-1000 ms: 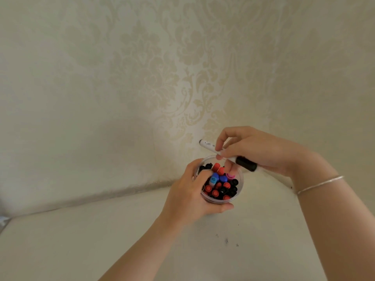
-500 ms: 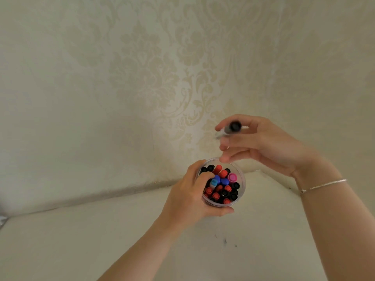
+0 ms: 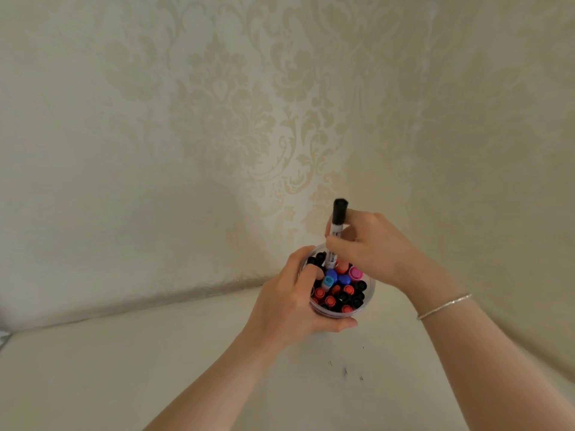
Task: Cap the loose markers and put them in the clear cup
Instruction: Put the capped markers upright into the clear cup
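**Black-capped marker held upright over the clear cup**

Head view: the right hand pinches a white-barrelled marker between curled fingers and thumb. The marker's long axis runs almost vertical, black cap at the top and leaning very slightly right, its lower end down among the other markers at the far left of the clear cup. How deep that lower end sits cannot be told.

The left hand wraps round the cup from the left, thumb curled under its near wall and fingers hooked over the rim. The cup is packed with upright capped markers: red, black, blue, light blue and pink caps face up.

A thin silver bracelet circles the right wrist.

The cup is at the back of a pale cream table, close to a corner. A few small dark marks dot the tabletop near the cup. Behind rises cream damask-patterned wallpaper.
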A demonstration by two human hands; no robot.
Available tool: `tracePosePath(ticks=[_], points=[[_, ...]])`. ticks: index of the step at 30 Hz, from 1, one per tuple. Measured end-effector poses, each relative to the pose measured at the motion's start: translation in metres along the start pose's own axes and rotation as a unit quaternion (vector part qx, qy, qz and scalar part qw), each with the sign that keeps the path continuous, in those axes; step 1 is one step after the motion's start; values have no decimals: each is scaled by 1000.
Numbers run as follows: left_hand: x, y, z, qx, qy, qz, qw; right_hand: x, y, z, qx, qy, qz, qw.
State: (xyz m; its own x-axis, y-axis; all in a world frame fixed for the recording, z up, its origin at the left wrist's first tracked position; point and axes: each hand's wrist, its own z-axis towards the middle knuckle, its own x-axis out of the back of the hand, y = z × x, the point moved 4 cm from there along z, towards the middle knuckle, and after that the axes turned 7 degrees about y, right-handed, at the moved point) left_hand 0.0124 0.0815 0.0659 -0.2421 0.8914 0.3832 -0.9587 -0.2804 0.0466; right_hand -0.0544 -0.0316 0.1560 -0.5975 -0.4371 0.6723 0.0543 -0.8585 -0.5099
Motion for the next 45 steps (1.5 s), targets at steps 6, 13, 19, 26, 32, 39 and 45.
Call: tracePosePath(ticks=[6,13,19,26,32,39,45], points=[[0,0,3,9,0,-2,1000,7,2,4,-31,-22,-59,998],[-4,1,4,20,4,-8,1000,6,-8,6,18,-2,-40,999],[-5,6,8,13,2,-18,1000,8,-14,17,-5,-46,-132,990],[-7,5,8,34,-8,-20,999,-13,-2,2,-26,-109,-151,982],[-5,0,6,45,0,-20,999,16,-8,10,-74,-71,-71,992],[-9,4,2,65,-33,-44,996,-23,2,1,-66,-60,-231,969],[-6,-1,1,95,-24,-60,993,-15,-3,-7,-46,-102,-210,971]])
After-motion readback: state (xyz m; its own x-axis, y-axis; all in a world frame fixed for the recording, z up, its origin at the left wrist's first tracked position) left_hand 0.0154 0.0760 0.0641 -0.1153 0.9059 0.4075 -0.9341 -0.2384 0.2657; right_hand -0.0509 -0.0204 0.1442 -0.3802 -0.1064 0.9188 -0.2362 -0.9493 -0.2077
